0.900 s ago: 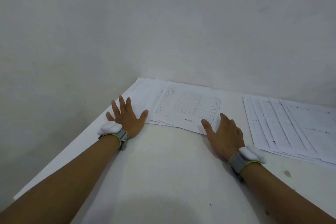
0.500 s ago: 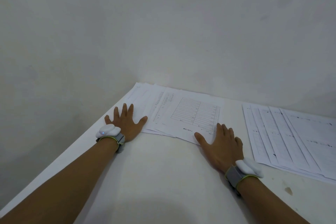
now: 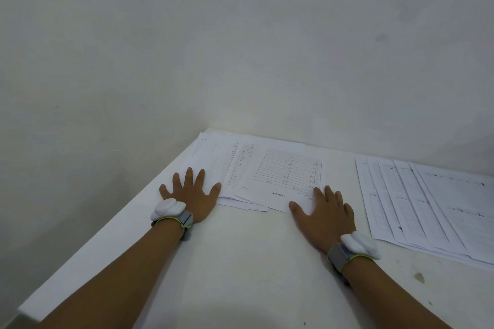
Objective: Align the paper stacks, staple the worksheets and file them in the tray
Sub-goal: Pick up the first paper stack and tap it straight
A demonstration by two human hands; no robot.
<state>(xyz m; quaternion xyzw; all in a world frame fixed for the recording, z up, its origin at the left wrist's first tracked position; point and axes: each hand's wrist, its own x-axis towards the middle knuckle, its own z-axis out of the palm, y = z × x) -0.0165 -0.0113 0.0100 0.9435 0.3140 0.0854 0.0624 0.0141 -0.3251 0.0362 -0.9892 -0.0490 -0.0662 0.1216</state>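
A loose, fanned stack of printed worksheets (image 3: 270,168) lies at the far left corner of the white table (image 3: 240,262); its top sheet shows a ruled grid. My left hand (image 3: 191,192) lies flat, fingers spread, at the stack's near left corner, thumb touching the paper edge. My right hand (image 3: 324,215) rests flat at the stack's near right corner, fingertips on the top sheet. A second fanned stack of worksheets (image 3: 427,205) lies to the right, apart from both hands. No stapler or tray is in view.
A plain white wall (image 3: 240,48) rises directly behind the table. The table's left edge (image 3: 107,230) runs diagonally beside my left arm. Small dark stains (image 3: 419,277) mark the tabletop near the right stack. Both wrists wear grey bands with white pods.
The view has tilted slightly, so the hands and papers sit lower in the frame. My right hand has drawn a little nearer along the stack's corner; the left hand stays flat.
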